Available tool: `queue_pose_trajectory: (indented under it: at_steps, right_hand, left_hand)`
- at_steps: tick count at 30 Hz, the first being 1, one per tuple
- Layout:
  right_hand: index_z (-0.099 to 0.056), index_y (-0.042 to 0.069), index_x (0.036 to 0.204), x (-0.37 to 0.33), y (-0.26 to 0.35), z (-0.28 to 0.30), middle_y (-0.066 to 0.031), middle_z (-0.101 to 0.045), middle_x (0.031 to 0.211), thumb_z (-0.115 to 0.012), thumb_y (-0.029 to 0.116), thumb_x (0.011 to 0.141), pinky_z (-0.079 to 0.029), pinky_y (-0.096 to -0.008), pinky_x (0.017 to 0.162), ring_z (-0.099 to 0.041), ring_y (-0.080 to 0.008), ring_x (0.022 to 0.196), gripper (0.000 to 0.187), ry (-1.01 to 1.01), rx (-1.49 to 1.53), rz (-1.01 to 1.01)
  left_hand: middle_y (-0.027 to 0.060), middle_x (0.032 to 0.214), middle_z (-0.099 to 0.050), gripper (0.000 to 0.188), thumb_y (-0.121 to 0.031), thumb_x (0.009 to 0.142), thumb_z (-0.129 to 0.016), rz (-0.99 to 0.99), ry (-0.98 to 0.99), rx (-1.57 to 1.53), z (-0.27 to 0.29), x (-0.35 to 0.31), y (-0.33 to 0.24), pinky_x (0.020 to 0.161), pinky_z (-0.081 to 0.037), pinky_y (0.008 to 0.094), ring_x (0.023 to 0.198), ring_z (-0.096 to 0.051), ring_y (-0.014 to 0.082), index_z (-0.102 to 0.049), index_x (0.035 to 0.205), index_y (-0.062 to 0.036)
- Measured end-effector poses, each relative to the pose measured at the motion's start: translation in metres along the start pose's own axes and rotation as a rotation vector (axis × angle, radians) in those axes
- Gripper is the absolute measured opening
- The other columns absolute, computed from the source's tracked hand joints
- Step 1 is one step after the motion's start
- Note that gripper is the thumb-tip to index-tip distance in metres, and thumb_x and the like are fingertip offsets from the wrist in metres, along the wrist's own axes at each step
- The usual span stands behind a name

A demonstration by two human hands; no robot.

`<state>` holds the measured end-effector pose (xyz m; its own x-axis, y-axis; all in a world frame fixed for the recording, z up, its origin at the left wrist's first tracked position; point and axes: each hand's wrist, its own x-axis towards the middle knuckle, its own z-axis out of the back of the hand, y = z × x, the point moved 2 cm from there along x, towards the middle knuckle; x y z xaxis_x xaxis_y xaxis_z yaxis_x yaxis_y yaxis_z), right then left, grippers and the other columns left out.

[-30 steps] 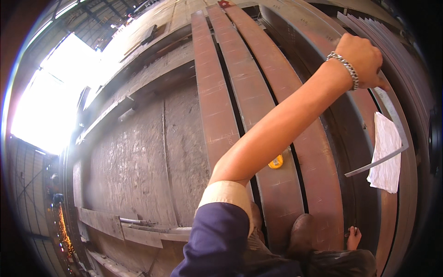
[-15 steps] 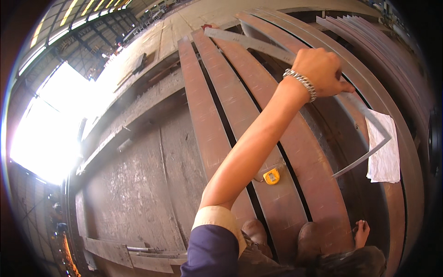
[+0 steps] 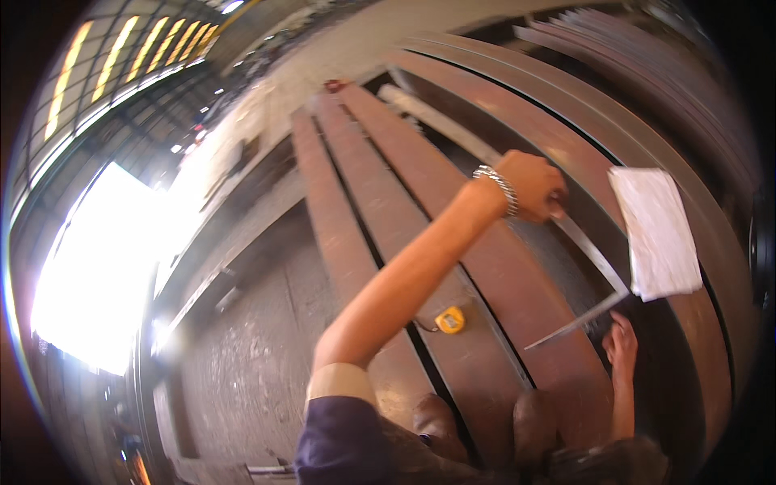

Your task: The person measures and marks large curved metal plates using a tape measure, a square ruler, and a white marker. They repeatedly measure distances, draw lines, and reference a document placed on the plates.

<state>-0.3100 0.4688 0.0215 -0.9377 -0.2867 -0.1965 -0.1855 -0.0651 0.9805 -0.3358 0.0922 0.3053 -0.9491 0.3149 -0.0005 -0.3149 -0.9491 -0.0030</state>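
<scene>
My left hand (image 3: 532,186), with a metal bracelet at the wrist, is closed around the long arm of an L-shaped steel square (image 3: 594,257). The square is raised over the long rust-brown steel bars (image 3: 525,275); its corner points toward my right side and its short arm reaches back to the left. Just below that corner is my right hand (image 3: 622,346), empty, its fingers loosely apart and slightly bent. A yellow tape measure (image 3: 450,320) lies on a bar left of the short arm. Folded white paper (image 3: 656,234) rests on the bars to the right.
Dark gaps run between the long bars. My shoes (image 3: 533,416) stand on them at the near side. More stacked steel sections (image 3: 622,56) lie at the far right. A wide dark plate surface (image 3: 259,347) is on the left, with sparks (image 3: 141,469) at the lower left.
My left hand has moved nearer and to the left, bringing the square with it. My right hand has risen from the lower edge to near the square's corner. My view has also shifted.
</scene>
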Motion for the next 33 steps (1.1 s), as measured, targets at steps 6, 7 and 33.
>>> queue_pose_trajectory:
  at_steps: [6, 7, 33]
  right_hand:
    - [-0.069, 0.01, 0.093, 0.0, 0.007, -0.049, 0.0058, -0.054, 0.072, -0.067, 0.043, 0.098, -0.038, -0.0263, 0.057, -0.049, -0.0069, 0.064, 0.034, 0.108, -0.066, -0.125]
    - [-0.07, 0.01, 0.092, -0.006, 0.005, -0.052, 0.0048, -0.057, 0.072, -0.066, 0.045, 0.098, -0.042, -0.0285, 0.064, -0.053, -0.0087, 0.071, 0.036, 0.097, -0.084, -0.106]
    - [-0.059, 0.0, 0.12, -0.021, -0.063, -0.039, -0.0243, -0.073, 0.092, -0.079, 0.034, 0.086, -0.057, -0.0451, 0.077, -0.073, -0.0393, 0.088, 0.053, -0.291, -0.606, -0.177]
  left_hand:
    - [0.0147, 0.11, -0.072, 0.042, -0.047, 0.093, -0.065, -0.156, 0.115, -0.097, -0.075, 0.04, 0.026, 0.093, -0.05, 0.0463, 0.107, -0.065, 0.0355, -0.073, 0.111, -0.0093]
    - [0.0146, 0.102, -0.073, 0.037, -0.042, 0.091, -0.066, -0.141, 0.172, -0.12, -0.085, 0.047, 0.03, 0.091, -0.05, 0.0476, 0.105, -0.065, 0.0355, -0.074, 0.108, -0.0107]
    - [0.0124, 0.117, -0.072, 0.031, -0.044, 0.086, -0.074, 0.15, 0.58, -0.46, -0.363, 0.086, 0.022, 0.1, -0.049, 0.0446, 0.114, -0.065, 0.0323, -0.08, 0.108, -0.0229]
